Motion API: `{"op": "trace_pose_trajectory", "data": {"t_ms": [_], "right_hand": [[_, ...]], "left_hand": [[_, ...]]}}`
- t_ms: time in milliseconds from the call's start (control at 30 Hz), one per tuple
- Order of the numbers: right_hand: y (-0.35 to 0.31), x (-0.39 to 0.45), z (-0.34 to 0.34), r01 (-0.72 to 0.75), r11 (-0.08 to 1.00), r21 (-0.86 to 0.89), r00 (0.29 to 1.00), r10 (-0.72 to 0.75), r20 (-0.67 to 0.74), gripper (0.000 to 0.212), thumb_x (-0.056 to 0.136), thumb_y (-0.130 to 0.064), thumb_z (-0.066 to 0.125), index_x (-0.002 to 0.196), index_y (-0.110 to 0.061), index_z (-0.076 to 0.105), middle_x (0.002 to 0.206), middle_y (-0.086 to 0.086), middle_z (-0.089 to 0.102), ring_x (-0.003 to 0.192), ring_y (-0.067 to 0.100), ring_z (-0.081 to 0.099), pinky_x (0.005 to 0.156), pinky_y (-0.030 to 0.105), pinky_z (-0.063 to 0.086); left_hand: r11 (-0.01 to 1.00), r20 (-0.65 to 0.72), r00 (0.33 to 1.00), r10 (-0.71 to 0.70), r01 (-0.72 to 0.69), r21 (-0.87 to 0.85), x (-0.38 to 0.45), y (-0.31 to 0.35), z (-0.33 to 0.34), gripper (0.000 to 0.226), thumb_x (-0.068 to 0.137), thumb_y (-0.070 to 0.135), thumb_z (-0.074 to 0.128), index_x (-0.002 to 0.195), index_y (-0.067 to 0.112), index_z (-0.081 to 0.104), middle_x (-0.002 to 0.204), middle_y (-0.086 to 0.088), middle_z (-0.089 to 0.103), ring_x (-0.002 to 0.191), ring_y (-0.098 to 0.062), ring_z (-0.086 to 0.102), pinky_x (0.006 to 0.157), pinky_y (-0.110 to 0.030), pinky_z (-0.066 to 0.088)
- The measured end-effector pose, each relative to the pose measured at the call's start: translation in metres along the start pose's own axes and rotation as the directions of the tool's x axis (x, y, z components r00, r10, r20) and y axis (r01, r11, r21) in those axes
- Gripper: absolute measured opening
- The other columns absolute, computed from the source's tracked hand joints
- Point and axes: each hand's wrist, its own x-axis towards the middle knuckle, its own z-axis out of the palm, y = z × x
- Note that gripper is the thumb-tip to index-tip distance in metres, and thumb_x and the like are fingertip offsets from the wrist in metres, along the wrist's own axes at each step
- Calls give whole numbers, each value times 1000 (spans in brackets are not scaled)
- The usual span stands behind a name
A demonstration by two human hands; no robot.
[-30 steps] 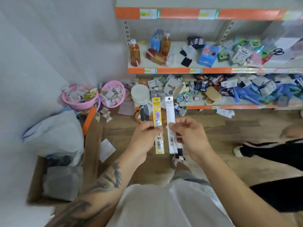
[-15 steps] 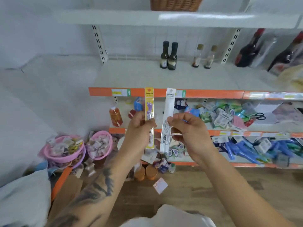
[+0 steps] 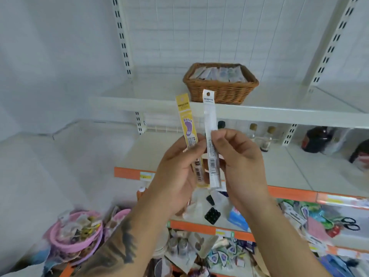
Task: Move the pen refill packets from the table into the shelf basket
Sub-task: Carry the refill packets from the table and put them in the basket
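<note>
The left hand (image 3: 177,172) holds a yellow packet (image 3: 188,134) pinched between thumb and fingers at its lower half, so most of the packet stands up above the hand. Just to its right, the right hand (image 3: 237,162) pinches a white packet (image 3: 210,136) near its middle in the same way. Both packets are long and thin, and both stand nearly upright with their hang-holes at the top; the yellow one leans a little to the left. They sit side by side, close but apart at the top.

Outward from the hands, farther away and higher, a wicker basket (image 3: 221,90) sits on a white shelf (image 3: 279,112). It already has other packets lying in it. The tops of the two held packets reach about to the basket's near wall in this view, with the white one almost straight below the basket's middle and the yellow one off toward its left edge. So the basket lies up and away from both hands, and the right hand looks the nearer of the two.

To go in, the packets will likely need lifting over the near rim and tipping flat, since their long sides point up now and those already in the basket lie down.
</note>
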Motion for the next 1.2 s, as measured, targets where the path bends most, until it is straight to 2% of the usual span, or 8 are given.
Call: {"op": "trace_pose_trajectory", "data": {"t_ms": [200, 300, 467, 700, 767, 833, 933, 1200], "right_hand": [[-11, 41, 22, 235, 966, -106, 965, -245, -90, 14, 101, -27, 67, 92, -17, 70, 69, 1, 62, 56, 20, 49, 55, 35, 42], [-21, 64, 33, 301, 940, -162, 941, -320, -110, 12, 101, -28, 68, 94, -19, 71, 78, -1, 70, 68, 17, 62, 61, 36, 49], [-37, 97, 48, 357, 896, -265, 911, -397, -112, 16, 101, -28, 66, 98, -14, 73, 90, 4, 76, 89, 26, 73, 85, 51, 60], [-53, 111, 51, 415, 827, -380, 884, -465, -45, 15, 102, -30, 64, 97, -17, 71, 86, 10, 74, 82, 43, 69, 70, 57, 60], [-58, 113, 48, 411, 820, -398, 895, -445, 8, 5, 100, -14, 67, 101, -18, 66, 83, 8, 75, 78, 40, 69, 63, 47, 61], [-63, 115, 45, 413, 773, -481, 899, -430, 81, 18, 98, -6, 67, 105, -23, 63, 77, 5, 74, 70, 31, 69, 57, 37, 57], [-71, 122, 48, 423, 702, -573, 897, -413, 156, 28, 97, -6, 68, 108, -31, 60, 74, 7, 73, 68, 28, 69, 64, 42, 59], [-100, 202, 40, 126, 620, -775, 960, -272, -61, 19, 93, -6, 62, 100, -23, 67, 71, 4, 69, 40, 6, 47, 39, 17, 36]], "left_hand": [[999, 193, 981, 31, -25, -36, 42, 28, 19, 36, 95, 27, 67, 127, 10, 69, 110, -19, 62, 86, -29, 63, 63, -34, 47], [997, 238, 970, 50, -61, 39, 68, 45, 19, 40, 94, 29, 67, 131, 12, 68, 113, -14, 66, 80, -25, 63, 60, -32, 45], [994, 292, 954, 65, -88, 66, 104, 73, 18, 37, 90, 24, 70, 123, 8, 72, 84, -9, 69, 65, -22, 67, 54, -30, 53], [951, 287, 949, 130, -201, 234, 143, 98, 8, 22, 88, 21, 78, 104, 6, 75, 81, -16, 60, 58, -21, 46, 49, -27, 38], [944, 304, 943, 137, -217, 248, 149, 103, 6, 17, 86, 22, 75, 97, 9, 76, 85, -9, 74, 57, -20, 44, 50, -27, 37], [943, 301, 943, 139, -219, 251, 155, 107, 6, 8, 88, 18, 74, 90, 11, 71, 79, -5, 74, 55, -21, 43, 49, -27, 37], [934, 294, 947, 128, -215, 286, 162, 113, 6, 6, 94, 16, 71, 88, 14, 72, 74, -10, 65, 56, -24, 44, 50, -28, 38], [964, 166, 985, 49, -90, 251, 160, 122, 0, 23, 104, 20, 57, 93, 15, 76, 81, -11, 65, 55, -24, 53, 51, -32, 42]]}}
